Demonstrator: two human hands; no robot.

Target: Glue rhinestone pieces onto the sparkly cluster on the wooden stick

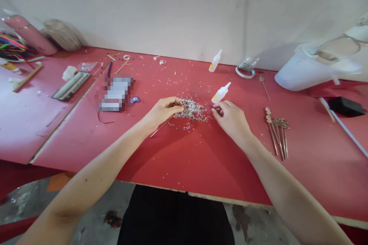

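My left hand (165, 111) is closed on a thin metal hair stick (161, 127), whose bare end slants down toward the table's front edge. Its head lies hidden by my fingers, over a pile of small shiny rhinestones (194, 109). On the right side of the pile, my right hand (230, 116) pinches slim dark tweezers (210, 105) that point left at the stones. A white glue bottle (220, 92) lies tilted just beyond my right hand. Several finished-looking hair sticks (277, 134) with sparkling heads rest farther right.
A second glue bottle (215, 61) stands near the wall beside a white ring-shaped roll (245, 71). At right are a white bucket (299, 67) and a black block (346, 106). A blurred phone-like object (117, 93) and a pink bottle (31, 32) are left on the red table (161, 164).
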